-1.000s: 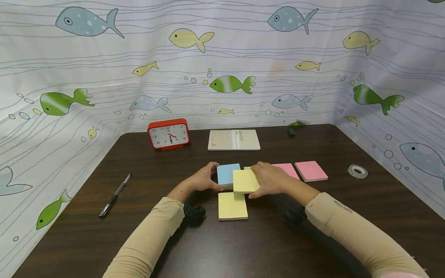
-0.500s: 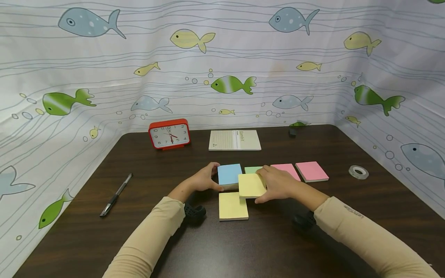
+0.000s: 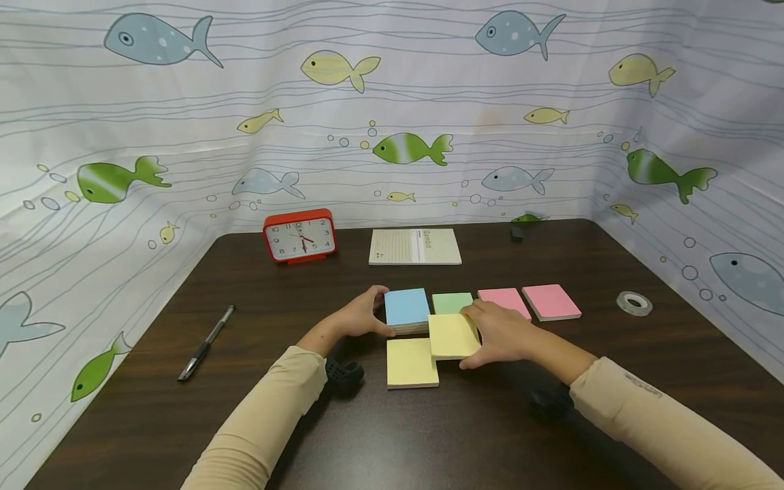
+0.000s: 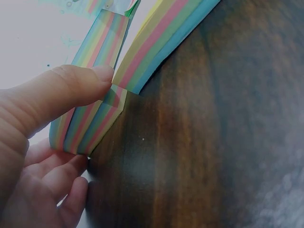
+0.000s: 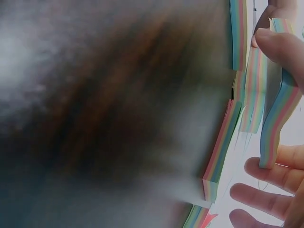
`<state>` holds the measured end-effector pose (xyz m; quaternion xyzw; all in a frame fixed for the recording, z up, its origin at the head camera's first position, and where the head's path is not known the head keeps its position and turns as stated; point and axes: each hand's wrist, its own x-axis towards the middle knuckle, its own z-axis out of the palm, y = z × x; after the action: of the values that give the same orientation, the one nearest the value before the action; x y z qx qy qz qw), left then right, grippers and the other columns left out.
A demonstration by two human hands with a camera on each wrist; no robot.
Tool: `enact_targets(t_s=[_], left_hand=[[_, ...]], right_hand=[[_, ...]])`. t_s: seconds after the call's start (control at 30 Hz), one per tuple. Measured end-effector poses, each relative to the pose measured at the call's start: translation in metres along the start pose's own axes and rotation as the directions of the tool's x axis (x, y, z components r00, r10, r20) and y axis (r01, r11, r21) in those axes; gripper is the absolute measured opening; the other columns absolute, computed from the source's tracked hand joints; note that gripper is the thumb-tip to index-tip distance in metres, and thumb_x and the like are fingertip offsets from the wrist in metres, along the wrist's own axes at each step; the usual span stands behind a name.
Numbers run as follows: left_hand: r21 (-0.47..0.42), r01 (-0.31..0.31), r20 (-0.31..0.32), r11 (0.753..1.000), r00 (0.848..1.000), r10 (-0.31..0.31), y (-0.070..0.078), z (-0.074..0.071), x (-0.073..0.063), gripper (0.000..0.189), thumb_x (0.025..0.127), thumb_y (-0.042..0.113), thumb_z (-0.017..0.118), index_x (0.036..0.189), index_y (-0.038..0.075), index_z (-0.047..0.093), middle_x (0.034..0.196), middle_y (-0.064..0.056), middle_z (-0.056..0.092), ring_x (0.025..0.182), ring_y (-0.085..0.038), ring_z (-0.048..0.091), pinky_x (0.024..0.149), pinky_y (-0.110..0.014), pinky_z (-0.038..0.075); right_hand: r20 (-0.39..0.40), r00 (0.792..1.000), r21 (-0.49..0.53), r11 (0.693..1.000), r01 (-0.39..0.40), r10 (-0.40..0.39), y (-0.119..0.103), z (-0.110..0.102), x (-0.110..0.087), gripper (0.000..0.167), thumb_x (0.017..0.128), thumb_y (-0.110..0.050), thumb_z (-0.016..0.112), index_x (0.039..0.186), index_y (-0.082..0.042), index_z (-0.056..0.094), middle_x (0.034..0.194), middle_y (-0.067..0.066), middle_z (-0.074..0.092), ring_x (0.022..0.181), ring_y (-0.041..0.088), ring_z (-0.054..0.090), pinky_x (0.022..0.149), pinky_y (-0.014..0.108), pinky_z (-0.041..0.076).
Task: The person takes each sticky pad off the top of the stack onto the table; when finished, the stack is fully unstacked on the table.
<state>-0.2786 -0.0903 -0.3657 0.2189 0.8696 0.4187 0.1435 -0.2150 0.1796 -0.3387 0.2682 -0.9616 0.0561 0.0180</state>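
Note:
My left hand (image 3: 357, 314) grips the left side of a stack of sticky note pads (image 3: 407, 307) with blue on top. The left wrist view shows thumb and fingers round the stack's rainbow-striped edges (image 4: 88, 126). Between thumb and fingers, my right hand (image 3: 499, 332) holds a yellow-topped sticky note pad (image 3: 453, 335), raised above the table in the right wrist view, where its striped edge (image 5: 280, 121) shows. Just left of it, another yellow-topped pad (image 3: 412, 364) lies in front of the stack. A green-topped pad (image 3: 452, 303) lies behind the held one, partly covered.
Two pink-topped pads (image 3: 551, 301) lie right of the green one. A tape roll (image 3: 634, 303) is farther right, a pen (image 3: 207, 342) at the left. A red clock (image 3: 300, 235), a notepad (image 3: 415, 246) and a small black object (image 3: 516, 233) stand along the back.
My right hand has moved right and toward me with the yellow-topped pad, away from the blue-topped stack, uncovering more of the green-topped pad. My left hand stays on the stack.

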Motion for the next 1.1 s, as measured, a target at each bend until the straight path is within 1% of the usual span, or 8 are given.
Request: enact_targets(t_s=[0.07,0.17,0.37,0.5,0.7,0.8,0.87,1.1], left_hand=[[-0.015,0.015,-0.005,1.000,1.000,-0.015,-0.001,0.000,0.001,0.086,0.064,0.019,0.078,0.131,0.003,0.026,0.134,-0.016,0.030,0.123,-0.027,0.030,0.096,-0.040,0.028],[-0.012,0.026,-0.010,1.000,1.000,-0.026,-0.001,0.001,0.003,0.085,0.065,0.015,0.077,0.131,0.003,0.026,0.134,-0.015,0.030,0.123,-0.025,0.030,0.096,-0.039,0.029],[-0.020,0.027,-0.014,0.999,1.000,-0.028,0.000,0.001,0.002,0.085,0.064,0.013,0.078,0.131,0.003,0.026,0.134,-0.015,0.030,0.123,-0.025,0.030,0.095,-0.039,0.030],[-0.013,0.031,-0.013,0.999,0.999,-0.031,0.001,0.001,0.001,0.085,0.065,0.014,0.077,0.131,0.003,0.026,0.134,-0.015,0.030,0.123,-0.025,0.030,0.095,-0.039,0.030],[-0.002,0.030,-0.009,1.000,1.000,-0.030,0.001,0.000,0.001,0.084,0.065,0.014,0.077,0.131,0.003,0.026,0.134,-0.015,0.030,0.123,-0.025,0.030,0.095,-0.038,0.030],[-0.002,0.025,-0.007,1.000,1.000,-0.025,0.001,0.001,0.000,0.084,0.065,0.014,0.077,0.131,0.003,0.025,0.134,-0.016,0.029,0.123,-0.025,0.030,0.095,-0.039,0.030],[-0.002,0.023,-0.008,1.000,1.000,-0.023,0.001,0.001,0.000,0.085,0.065,0.015,0.077,0.131,0.003,0.025,0.134,-0.016,0.029,0.123,-0.026,0.030,0.095,-0.039,0.030],[-0.022,0.019,-0.015,1.000,1.000,-0.019,0.002,0.001,-0.001,0.086,0.065,0.014,0.077,0.132,0.002,0.025,0.134,-0.016,0.029,0.123,-0.026,0.030,0.095,-0.040,0.030]], right_hand=[[-0.005,1.000,0.003,1.000,-0.005,0.005,0.000,0.000,-0.003,0.085,0.052,-0.060,0.070,0.113,-0.005,0.051,0.101,0.003,0.050,0.082,0.015,0.046,0.058,0.031,0.040],[-0.012,1.000,0.006,1.000,-0.004,0.004,0.001,0.000,-0.007,0.084,0.052,-0.059,0.070,0.112,-0.004,0.051,0.100,0.003,0.050,0.081,0.014,0.046,0.058,0.030,0.040],[-0.007,1.000,0.007,1.000,-0.002,0.002,0.005,0.003,-0.014,0.084,0.052,-0.059,0.070,0.112,-0.003,0.051,0.098,0.002,0.050,0.082,0.014,0.046,0.060,0.030,0.041],[0.015,1.000,0.005,1.000,-0.012,0.012,0.008,0.006,-0.018,0.086,0.052,-0.062,0.068,0.113,-0.004,0.050,0.101,0.003,0.050,0.086,0.016,0.046,0.063,0.033,0.042],[0.036,0.999,-0.008,1.000,-0.011,0.011,0.009,0.007,-0.023,0.087,0.052,-0.062,0.068,0.112,-0.002,0.051,0.100,0.003,0.050,0.085,0.016,0.046,0.062,0.033,0.042],[0.046,0.999,-0.016,1.000,-0.006,0.007,0.009,0.007,-0.025,0.087,0.052,-0.062,0.068,0.111,-0.002,0.051,0.101,0.004,0.051,0.087,0.018,0.048,0.064,0.035,0.042],[0.060,0.998,-0.017,1.000,-0.007,0.008,0.008,0.008,-0.025,0.087,0.052,-0.063,0.068,0.112,-0.002,0.051,0.104,0.006,0.051,0.091,0.019,0.048,0.066,0.036,0.043],[0.124,0.992,-0.013,1.000,-0.006,0.008,0.007,0.009,-0.023,0.090,0.053,-0.064,0.067,0.116,-0.002,0.050,0.107,0.007,0.049,0.094,0.021,0.046,0.067,0.039,0.044]])
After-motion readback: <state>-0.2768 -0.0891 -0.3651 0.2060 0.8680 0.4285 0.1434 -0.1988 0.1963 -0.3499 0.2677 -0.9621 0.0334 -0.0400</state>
